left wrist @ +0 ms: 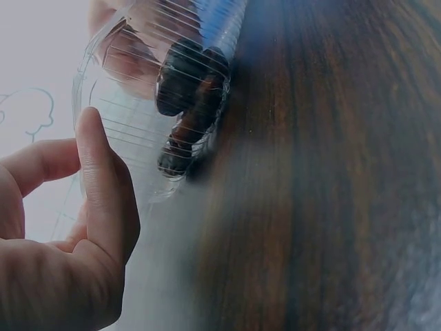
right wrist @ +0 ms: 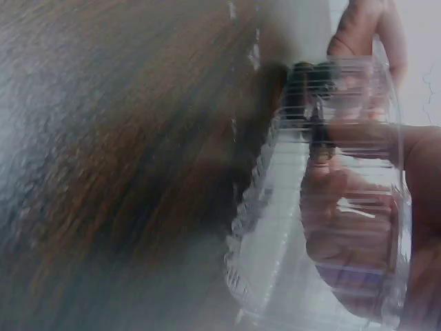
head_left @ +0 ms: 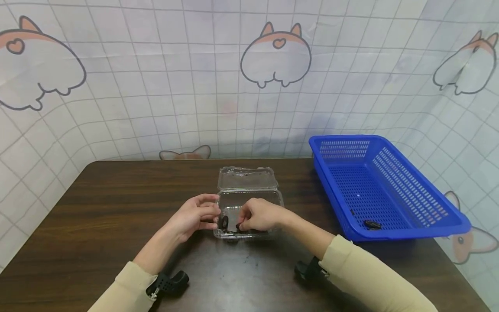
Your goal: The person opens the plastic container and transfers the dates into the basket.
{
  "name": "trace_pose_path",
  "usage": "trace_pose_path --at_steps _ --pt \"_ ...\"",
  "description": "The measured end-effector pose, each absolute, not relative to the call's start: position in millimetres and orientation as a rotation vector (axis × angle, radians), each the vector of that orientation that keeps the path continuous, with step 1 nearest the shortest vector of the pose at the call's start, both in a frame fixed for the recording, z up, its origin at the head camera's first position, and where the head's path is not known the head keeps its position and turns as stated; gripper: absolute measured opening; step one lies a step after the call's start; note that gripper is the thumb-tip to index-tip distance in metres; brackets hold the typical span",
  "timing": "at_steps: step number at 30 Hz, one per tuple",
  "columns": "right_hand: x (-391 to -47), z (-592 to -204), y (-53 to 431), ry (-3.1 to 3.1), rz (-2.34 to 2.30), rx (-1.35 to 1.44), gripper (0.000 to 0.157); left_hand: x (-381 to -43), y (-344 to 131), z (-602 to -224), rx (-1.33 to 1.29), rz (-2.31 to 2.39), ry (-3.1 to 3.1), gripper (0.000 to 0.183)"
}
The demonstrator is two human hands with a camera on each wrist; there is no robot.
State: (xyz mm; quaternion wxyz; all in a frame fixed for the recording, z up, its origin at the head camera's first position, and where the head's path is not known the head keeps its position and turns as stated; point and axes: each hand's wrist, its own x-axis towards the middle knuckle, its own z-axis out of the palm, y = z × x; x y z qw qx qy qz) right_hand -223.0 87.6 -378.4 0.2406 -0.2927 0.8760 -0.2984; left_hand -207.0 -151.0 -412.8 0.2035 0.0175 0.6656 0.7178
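A clear plastic clamshell box (head_left: 249,200) sits on the table with its lid (head_left: 247,178) folded back. Resting at the box's left rim are the loosely bent fingers of my left hand (head_left: 195,216); its thumb touches the wall in the left wrist view. Inside the box, my right hand (head_left: 259,214) pinches a small dark piece (head_left: 238,226), partly hidden by the fingertips. Beside it, at the left end, lie glossy dark oblong pieces (head_left: 224,222), also seen through the ribbed wall as dark brown lumps (left wrist: 180,79). Their exact kind is unclear.
A blue slotted basket (head_left: 335,203) stands at the right, tilted outward over the table's edge. In its near end lie a few dark oblong pieces (head_left: 372,224). The dark wood table (head_left: 117,208) meets a tiled-pattern wall sheet (head_left: 218,104) behind.
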Motion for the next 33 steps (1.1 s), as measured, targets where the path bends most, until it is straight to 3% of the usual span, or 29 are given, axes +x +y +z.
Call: trace_pose_path --at_steps 18,33 --pt "-223.7 -361.0 114.6 2.427 -1.057 -0.635 0.01 -207.4 -152.1 -410.4 0.065 1.982 1.869 0.054" --pt "-228.5 -344.4 133.6 2.291 -1.437 -0.295 0.026 -207.7 -151.7 -410.8 0.064 1.985 1.855 0.054"
